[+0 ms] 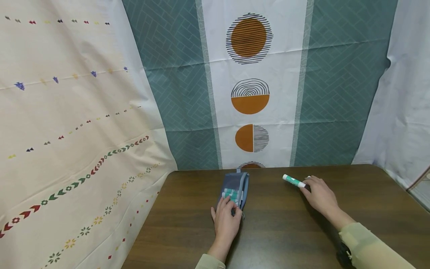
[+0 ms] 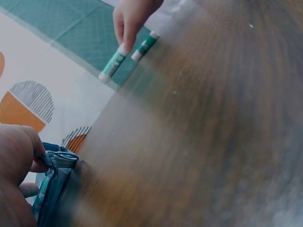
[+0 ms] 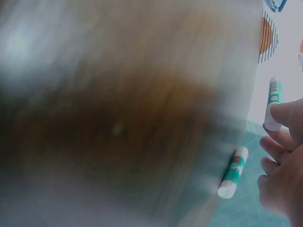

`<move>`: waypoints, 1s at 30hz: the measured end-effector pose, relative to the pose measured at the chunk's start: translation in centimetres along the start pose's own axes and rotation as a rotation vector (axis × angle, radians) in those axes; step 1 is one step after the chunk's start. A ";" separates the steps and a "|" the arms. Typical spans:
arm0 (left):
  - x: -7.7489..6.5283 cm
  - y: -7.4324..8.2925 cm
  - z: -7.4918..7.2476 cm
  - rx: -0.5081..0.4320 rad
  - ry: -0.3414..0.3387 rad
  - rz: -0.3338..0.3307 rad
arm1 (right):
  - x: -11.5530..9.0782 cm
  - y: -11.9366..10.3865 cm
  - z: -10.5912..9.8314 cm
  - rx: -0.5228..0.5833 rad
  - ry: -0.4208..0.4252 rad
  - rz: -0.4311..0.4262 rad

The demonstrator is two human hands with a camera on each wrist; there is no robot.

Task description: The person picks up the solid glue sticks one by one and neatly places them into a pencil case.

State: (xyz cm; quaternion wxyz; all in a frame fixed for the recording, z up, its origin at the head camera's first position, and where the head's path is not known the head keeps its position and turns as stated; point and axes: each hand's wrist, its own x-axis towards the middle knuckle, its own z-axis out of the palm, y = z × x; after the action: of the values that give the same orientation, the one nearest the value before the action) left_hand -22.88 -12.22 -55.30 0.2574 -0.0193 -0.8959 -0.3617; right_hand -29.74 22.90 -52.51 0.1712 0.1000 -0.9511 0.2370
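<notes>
A blue zippered pouch [image 1: 231, 180] lies toward the table's far edge, with green-and-white sticks [image 1: 230, 193] showing through its front. My left hand [image 1: 226, 221] grips the pouch's near end; in the left wrist view its fingers pinch beside the zipper edge [image 2: 64, 160]. Out to the right, my right hand [image 1: 320, 195] pinches one end of a green-and-white glue stick [image 1: 293, 181] between thumb and fingers. A second glue stick [image 3: 233, 173] lies on the table beside that hand in the right wrist view. In the head view my right hand mostly hides it.
The brown wooden table [image 1: 285, 239] runs back to a hanging green-and-white cloth [image 1: 262, 74] with orange circles. A cream patterned cloth [image 1: 84, 130] hangs along the left side, and a white cloth [image 1: 403, 93] at the right.
</notes>
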 end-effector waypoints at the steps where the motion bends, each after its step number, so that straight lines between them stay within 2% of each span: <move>1: 0.0 0.0 0.0 0.001 -0.002 -0.001 | 0.1 -0.2 0.1 0.003 0.000 0.003; 18: 0.0 -0.1 0.0 0.010 0.001 0.003 | 0.9 -3.1 1.9 0.081 -0.010 -0.006; 24: 0.0 -0.1 0.1 0.002 0.001 0.002 | 1.5 -4.4 2.4 0.088 -0.046 0.014; 30: 0.0 -0.2 0.1 0.006 -0.005 -0.004 | 2.1 -5.6 3.2 0.107 -0.075 -0.005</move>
State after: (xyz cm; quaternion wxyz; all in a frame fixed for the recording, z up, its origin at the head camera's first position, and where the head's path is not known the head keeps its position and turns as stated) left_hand -22.99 -12.31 -55.48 0.2544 -0.0177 -0.8977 -0.3593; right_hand -31.07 16.27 -52.07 0.1303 0.1205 -0.9425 0.2832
